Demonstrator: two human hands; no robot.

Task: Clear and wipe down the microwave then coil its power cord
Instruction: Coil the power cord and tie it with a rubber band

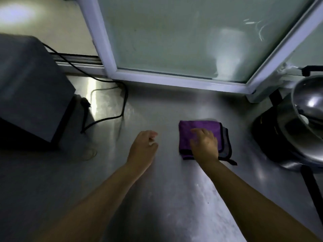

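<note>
Showing: one moment at a steel counter (157, 198), listed from largest item to smallest.
Microwave (29, 88): set at far left, well apart from both hands; door side not seen.
Cord (122, 102): left loose and uncoiled on the counter beside the microwave, judged the last step.
Cloth (192, 135): purple, folded flat, likely laid ready for wiping.
Right hand (205, 144): rested on the cloth, fingers (196, 131) spread and straight, nothing gripped.
Left hand (142, 145): held just left of the cloth, fingers loosely curled, empty.
</note>
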